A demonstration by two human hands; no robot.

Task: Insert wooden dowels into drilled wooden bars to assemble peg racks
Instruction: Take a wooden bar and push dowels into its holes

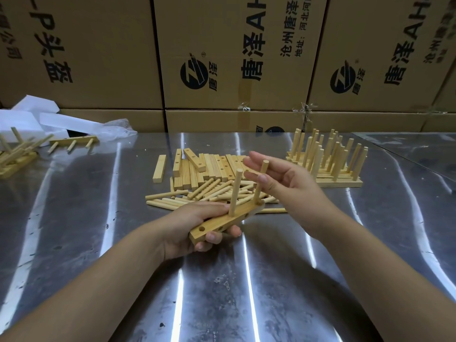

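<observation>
Fingers of the left hand curl up under a drilled bar, with the thumb laid along its far edge, gripping it just above the metal table. Two pegs stand in it: the first dowel is upright near the middle, and a second dowel at the far end leans a little. The right hand has that one pinched, thumb pressed across the shaft and the other fingers stretched nearly straight behind it (its tip pokes up in front of the palm). The hole at the near end of the bar is bare, with nothing in it yet.

Just beyond the hands lies a pile of loose dowels. Touching it on the far side is a row of blank bars, one lying slantwise on top. Off to the right stand finished racks, packed close with their pegs up. Far left are more racks in a heap, one rack on its side, and white foam blocks. Cardboard boxes wall off the back.
</observation>
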